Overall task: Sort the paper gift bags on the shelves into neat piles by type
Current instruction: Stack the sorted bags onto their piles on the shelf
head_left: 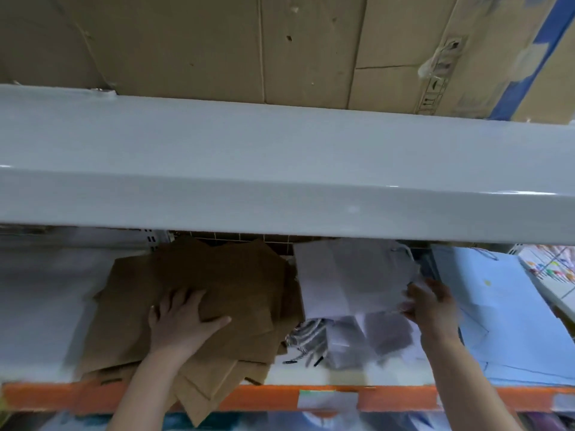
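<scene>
Nearest us, the orange shelf edge (389, 396) runs across the bottom, with brown bags overhanging it. Our left hand (180, 321) lies flat on the brown bags (199, 293), fingers straight and spread, thumb out to the right, pressing down on the top sheet. These bags are plain kraft paper, flat-folded, lying in a loose, fanned pile with corners skewed in several directions; some black cord handles show at the front edge. Our right hand (431, 303) is at the right side of the white bags (351, 281); it is blurred, fingers seem curled around the edge of a white sheet, though we cannot tell the grip exactly. The white bags are pale, creased, heaped unevenly just right of the brown pile, touching it; a striped piece (303, 335) pokes out beneath them. Further right lie light blue bags (504, 321), flat. Above, the grey upper shelf (280, 169) spans the view, with cardboard boxes (217, 42) on it.
</scene>
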### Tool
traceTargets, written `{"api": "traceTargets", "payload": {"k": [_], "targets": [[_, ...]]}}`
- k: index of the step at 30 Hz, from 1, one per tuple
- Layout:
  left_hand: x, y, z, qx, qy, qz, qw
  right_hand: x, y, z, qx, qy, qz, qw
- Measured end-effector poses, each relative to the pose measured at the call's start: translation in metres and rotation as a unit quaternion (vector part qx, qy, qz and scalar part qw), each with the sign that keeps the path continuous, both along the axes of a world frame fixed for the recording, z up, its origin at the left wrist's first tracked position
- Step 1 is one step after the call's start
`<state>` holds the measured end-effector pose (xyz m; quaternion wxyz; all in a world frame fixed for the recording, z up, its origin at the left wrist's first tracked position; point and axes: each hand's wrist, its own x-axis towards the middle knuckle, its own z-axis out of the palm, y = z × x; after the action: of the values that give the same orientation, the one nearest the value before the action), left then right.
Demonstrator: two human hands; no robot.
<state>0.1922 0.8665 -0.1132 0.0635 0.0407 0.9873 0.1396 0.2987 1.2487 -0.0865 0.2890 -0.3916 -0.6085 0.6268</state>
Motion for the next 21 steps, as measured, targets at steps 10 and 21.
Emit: {"api": "traceTargets", "payload": {"k": [10,21], "targets": [[0.029,0.036,-0.002,-0.027,-0.006,0.044,0.999,-0.013,0.041,-0.008,0.319,-0.208,0.072,0.922],[0.044,0.047,-0.015,-0.016,0.036,0.030,0.999,-0.003,0.019,-0.014,0.441,-0.251,0.318,0.800]]}}
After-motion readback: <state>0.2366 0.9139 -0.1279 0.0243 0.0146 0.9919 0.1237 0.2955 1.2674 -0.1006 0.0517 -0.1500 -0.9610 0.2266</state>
